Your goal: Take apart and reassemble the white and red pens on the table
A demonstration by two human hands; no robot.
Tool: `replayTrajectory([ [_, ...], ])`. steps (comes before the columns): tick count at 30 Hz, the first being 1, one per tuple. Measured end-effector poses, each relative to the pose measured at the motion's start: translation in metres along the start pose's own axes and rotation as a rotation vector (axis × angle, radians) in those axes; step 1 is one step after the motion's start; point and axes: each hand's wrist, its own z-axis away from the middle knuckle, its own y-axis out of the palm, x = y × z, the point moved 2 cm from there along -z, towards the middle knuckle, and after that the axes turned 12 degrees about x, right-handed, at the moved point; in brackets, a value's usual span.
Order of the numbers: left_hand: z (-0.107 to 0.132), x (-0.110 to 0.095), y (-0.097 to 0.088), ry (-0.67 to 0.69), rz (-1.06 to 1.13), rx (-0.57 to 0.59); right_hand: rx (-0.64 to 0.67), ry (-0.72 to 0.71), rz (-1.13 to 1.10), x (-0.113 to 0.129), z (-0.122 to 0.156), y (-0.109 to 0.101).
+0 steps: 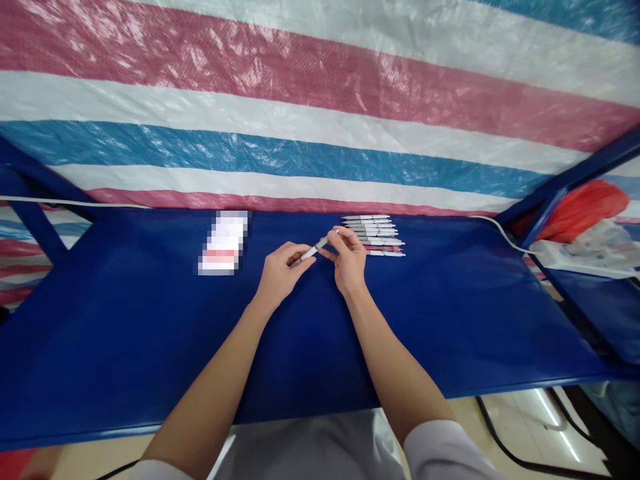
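A white pen with a grey grip [317, 249] is held between my two hands, slanting up to the right above the blue table [310, 347]. My left hand [283, 270] is closed on its lower left end with thumb and fingers. At the upper right end, the fingertips of my right hand [349, 259] pinch the pen near its tip. Just behind and to the right of my right hand lies a row of several white and grey pens [377, 232], side by side. One red pen [393, 249] lies among them, partly hidden by my hand.
A blurred-out white item with a red band [223, 243] lies at the back left of the table. Striped plastic sheeting [300, 113] hangs behind. Blue metal posts [575, 180] stand at the sides, and a red plastic bag [585, 208] sits beyond the right one. A white cable [500, 233] runs nearby.
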Motion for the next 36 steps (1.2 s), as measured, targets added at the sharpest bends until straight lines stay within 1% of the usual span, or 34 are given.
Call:
replayTrajectory([
  [4,0.0014,-0.0001,-0.0030,-0.039,0.007,0.025,-0.012,0.001,-0.004,-0.0014,-0.0003,-0.0009],
  [9,0.0020,0.0012,-0.0038,-0.090,0.155,0.093,0.003,0.020,-0.020,0.0000,0.0006,-0.0001],
  [12,0.0019,0.0004,-0.0040,-0.101,0.189,0.068,0.028,0.005,-0.042,0.0012,0.0014,0.0006],
  [17,0.0027,0.0016,-0.0024,-0.099,0.125,0.010,0.036,0.001,-0.006,0.0002,0.0018,0.0004],
  [21,0.0030,0.0020,-0.0011,-0.077,0.091,0.006,0.025,-0.007,0.014,-0.0006,0.0012,-0.0001],
  [26,0.0019,0.0008,-0.0008,-0.051,0.101,0.019,0.010,-0.009,-0.010,-0.0012,0.0007,-0.0008],
  [31,0.0010,0.0001,-0.0015,-0.030,0.086,0.016,0.006,0.004,0.017,-0.0011,0.0008,-0.0014],
  [36,0.0013,-0.0041,-0.0043,-0.004,0.064,-0.004,0.046,-0.015,-0.010,0.0012,0.0020,-0.0006],
])
